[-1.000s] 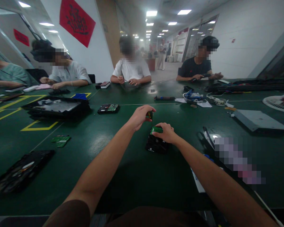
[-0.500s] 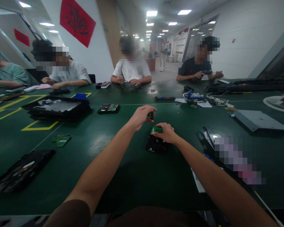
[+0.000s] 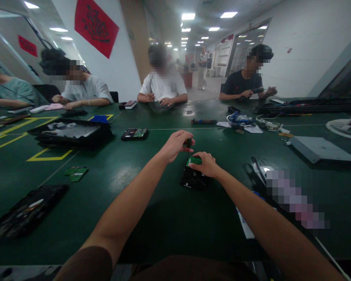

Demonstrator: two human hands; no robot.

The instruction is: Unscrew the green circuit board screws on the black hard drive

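Note:
A black hard drive [image 3: 192, 178] with a green circuit board [image 3: 194, 160] on top lies on the dark green table [image 3: 163, 218] in front of me. My right hand [image 3: 206, 164] rests on the drive's far end, fingers curled over the board. My left hand [image 3: 175, 145] is closed round the handle of a small dark tool [image 3: 188, 142], held upright just beyond the drive's far edge.
Another hard drive [image 3: 134, 134], a black tray [image 3: 70, 132], loose green boards [image 3: 75, 173] and a dark tray [image 3: 23, 210] lie to the left. A grey metal plate [image 3: 318, 148], cables and a bowl [image 3: 236, 119] sit right. Several people work across the table.
My left hand has turned slightly on the tool and dropped a little toward the drive. My right hand stays on the drive.

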